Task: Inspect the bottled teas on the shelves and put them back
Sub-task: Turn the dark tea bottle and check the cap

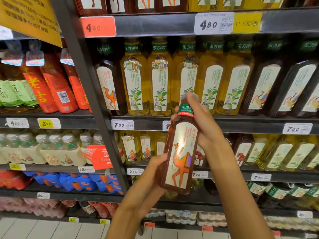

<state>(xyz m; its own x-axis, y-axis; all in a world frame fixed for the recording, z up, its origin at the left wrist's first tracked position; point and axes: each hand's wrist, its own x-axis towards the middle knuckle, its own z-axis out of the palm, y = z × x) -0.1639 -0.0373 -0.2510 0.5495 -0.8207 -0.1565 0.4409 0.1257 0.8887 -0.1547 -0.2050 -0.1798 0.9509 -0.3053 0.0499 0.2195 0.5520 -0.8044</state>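
You hold a dark tea bottle (179,152) before the shelves (172,23): your right hand (202,121) wraps its neck, your left hand (151,171) grips its lower side.

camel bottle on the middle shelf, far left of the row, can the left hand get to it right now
Probably not yet: the left hand is busy holding the bottom of the held bottle. The shelved camel bottle stands at the front, nothing blocking it.

Yellow sign (29,18), upper left of frame: cut by the edge, print blurred. Top-row bottles (131,4) cropped at the upper edge. Held bottle (179,156): cap mostly hidden under right hand (202,121); glare washes out the label. Bottom-shelf packs (181,216) blurred, unreadable.
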